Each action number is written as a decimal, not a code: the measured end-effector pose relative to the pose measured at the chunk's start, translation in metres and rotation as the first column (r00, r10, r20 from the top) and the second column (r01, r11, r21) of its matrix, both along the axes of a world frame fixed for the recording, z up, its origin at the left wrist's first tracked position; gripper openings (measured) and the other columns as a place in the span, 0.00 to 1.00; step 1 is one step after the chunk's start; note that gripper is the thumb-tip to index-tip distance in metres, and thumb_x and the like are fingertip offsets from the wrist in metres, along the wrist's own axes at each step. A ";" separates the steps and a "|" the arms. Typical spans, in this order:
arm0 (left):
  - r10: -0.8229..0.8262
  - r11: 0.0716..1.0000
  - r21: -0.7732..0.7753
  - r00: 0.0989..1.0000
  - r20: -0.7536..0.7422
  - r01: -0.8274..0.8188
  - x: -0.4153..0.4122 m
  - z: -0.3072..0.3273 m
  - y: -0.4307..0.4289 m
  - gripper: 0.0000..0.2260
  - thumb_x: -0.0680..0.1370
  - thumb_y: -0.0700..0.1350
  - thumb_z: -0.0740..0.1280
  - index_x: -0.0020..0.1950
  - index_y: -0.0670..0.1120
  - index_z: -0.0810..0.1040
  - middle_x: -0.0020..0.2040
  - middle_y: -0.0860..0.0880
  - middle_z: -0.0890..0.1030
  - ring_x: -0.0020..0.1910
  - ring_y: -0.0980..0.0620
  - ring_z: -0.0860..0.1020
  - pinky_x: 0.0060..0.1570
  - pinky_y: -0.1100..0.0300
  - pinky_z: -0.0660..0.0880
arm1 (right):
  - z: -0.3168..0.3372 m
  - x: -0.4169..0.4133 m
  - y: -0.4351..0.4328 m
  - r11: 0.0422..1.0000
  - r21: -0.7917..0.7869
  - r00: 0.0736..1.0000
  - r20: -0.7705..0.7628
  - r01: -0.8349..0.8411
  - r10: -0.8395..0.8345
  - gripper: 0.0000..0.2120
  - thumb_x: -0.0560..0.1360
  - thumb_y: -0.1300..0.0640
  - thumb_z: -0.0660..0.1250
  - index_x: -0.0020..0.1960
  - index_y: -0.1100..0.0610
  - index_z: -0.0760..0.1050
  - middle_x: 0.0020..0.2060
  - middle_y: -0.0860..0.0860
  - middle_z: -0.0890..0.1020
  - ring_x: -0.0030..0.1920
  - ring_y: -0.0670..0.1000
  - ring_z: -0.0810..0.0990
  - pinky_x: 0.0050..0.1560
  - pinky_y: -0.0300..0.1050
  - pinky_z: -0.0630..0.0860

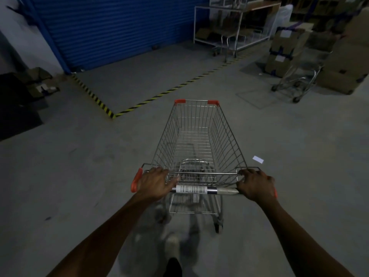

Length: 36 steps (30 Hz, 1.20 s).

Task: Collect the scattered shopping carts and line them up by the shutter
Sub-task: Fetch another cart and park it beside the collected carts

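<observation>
An empty wire shopping cart (196, 136) with orange corner caps stands in front of me on the grey concrete floor. My left hand (154, 181) grips the left end of its handle bar and my right hand (256, 185) grips the right end. The blue roller shutter (119, 27) fills the wall at the far left. A second wire shopping cart (299, 74) stands at the far right, against stacked cardboard boxes.
Yellow-black hazard tape (159, 94) marks a zone on the floor before the shutter. A metal shelving rack (231, 29) stands right of the shutter. Cardboard boxes (343, 56) pile up at the right. Dark items (20, 96) lie at the left. A white paper slip (258, 159) lies on the floor.
</observation>
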<state>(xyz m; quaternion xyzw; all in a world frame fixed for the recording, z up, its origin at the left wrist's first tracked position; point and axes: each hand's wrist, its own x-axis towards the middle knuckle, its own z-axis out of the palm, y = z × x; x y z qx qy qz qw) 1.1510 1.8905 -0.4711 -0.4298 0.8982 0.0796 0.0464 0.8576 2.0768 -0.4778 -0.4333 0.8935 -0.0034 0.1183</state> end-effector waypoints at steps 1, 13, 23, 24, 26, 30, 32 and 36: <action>-0.012 1.000 0.000 1.000 -0.003 0.012 -0.017 0.001 -0.021 0.36 0.77 0.74 0.45 0.73 0.55 0.71 0.74 0.50 0.72 0.72 0.48 0.70 0.73 0.42 0.56 | -0.002 -0.017 -0.019 1.000 -0.011 1.000 -0.006 0.015 -0.015 0.26 0.74 0.41 0.59 0.71 0.43 0.70 0.70 0.48 0.74 0.69 0.54 0.71 0.64 0.55 0.66; -0.109 0.993 0.034 0.994 -0.022 0.110 -0.187 -0.013 -0.289 0.43 0.70 0.79 0.33 0.70 0.60 0.71 0.71 0.56 0.73 0.70 0.53 0.71 0.73 0.40 0.57 | 0.001 -0.163 -0.253 0.993 0.017 0.991 -0.064 0.119 -0.118 0.25 0.74 0.41 0.61 0.69 0.43 0.72 0.67 0.46 0.77 0.67 0.53 0.73 0.63 0.53 0.69; -0.091 0.993 -0.077 0.995 -0.047 0.087 -0.351 -0.004 -0.467 0.48 0.66 0.80 0.31 0.70 0.59 0.73 0.71 0.56 0.74 0.69 0.54 0.72 0.73 0.47 0.58 | 0.001 -0.331 -0.441 0.992 0.007 0.992 -0.018 0.128 -0.128 0.28 0.71 0.39 0.56 0.70 0.42 0.71 0.68 0.45 0.75 0.68 0.52 0.72 0.65 0.53 0.66; -0.090 0.995 -0.057 0.995 -0.044 0.088 -0.365 0.000 -0.482 0.49 0.66 0.81 0.32 0.71 0.57 0.73 0.71 0.55 0.74 0.70 0.54 0.72 0.73 0.49 0.58 | 0.002 -0.345 -0.458 0.992 0.013 0.992 -0.007 0.124 -0.123 0.29 0.71 0.40 0.55 0.71 0.42 0.71 0.69 0.45 0.75 0.69 0.52 0.71 0.65 0.53 0.66; -0.088 0.996 0.012 0.996 -0.030 0.088 -0.400 0.012 -0.518 0.49 0.66 0.80 0.36 0.74 0.55 0.70 0.74 0.53 0.71 0.73 0.52 0.69 0.73 0.53 0.58 | 0.004 -0.376 -0.496 0.993 0.024 0.993 0.029 0.111 -0.112 0.29 0.71 0.40 0.56 0.72 0.43 0.70 0.70 0.47 0.74 0.69 0.54 0.70 0.66 0.54 0.66; -0.090 0.994 0.060 0.996 0.026 0.088 -0.461 0.016 -0.597 0.43 0.70 0.77 0.42 0.76 0.55 0.67 0.76 0.53 0.68 0.75 0.53 0.66 0.73 0.52 0.57 | 0.007 -0.427 -0.565 0.994 0.032 0.991 0.074 0.105 -0.107 0.30 0.71 0.38 0.54 0.71 0.47 0.69 0.68 0.50 0.74 0.68 0.56 0.70 0.64 0.55 0.65; -0.109 0.993 0.042 0.993 0.046 0.107 -0.488 0.009 -0.637 0.35 0.76 0.73 0.46 0.75 0.56 0.68 0.76 0.54 0.69 0.74 0.53 0.67 0.74 0.48 0.55 | 0.010 -0.454 -0.599 0.993 0.044 0.991 0.069 0.109 -0.112 0.32 0.70 0.37 0.52 0.70 0.48 0.69 0.67 0.51 0.74 0.67 0.57 0.70 0.63 0.55 0.65; -0.117 0.992 -0.042 0.993 -0.035 0.116 -0.538 -0.004 -0.698 0.41 0.72 0.77 0.40 0.69 0.55 0.76 0.70 0.53 0.77 0.70 0.50 0.74 0.72 0.40 0.59 | 0.009 -0.505 -0.655 0.992 0.041 0.993 0.029 0.117 -0.118 0.29 0.73 0.39 0.54 0.70 0.49 0.69 0.67 0.51 0.74 0.67 0.57 0.71 0.62 0.56 0.65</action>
